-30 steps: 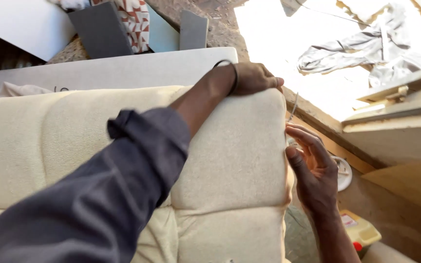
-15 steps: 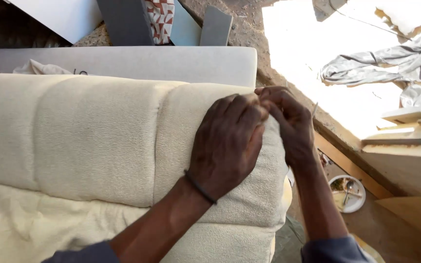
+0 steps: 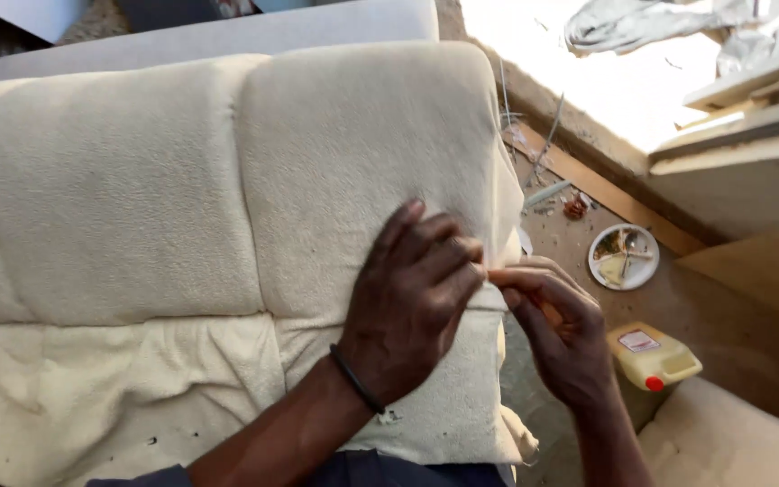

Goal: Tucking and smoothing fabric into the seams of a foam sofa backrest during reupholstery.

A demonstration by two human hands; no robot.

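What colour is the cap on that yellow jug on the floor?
Red. The jug with its cap shows best in the head view.

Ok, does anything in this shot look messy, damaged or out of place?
Yes. A used plate sits on the dirty floor among scraps, and a yellow jug lies on its side there. Dark specks dot the cream cushion low down. Both hands pinch its right edge.
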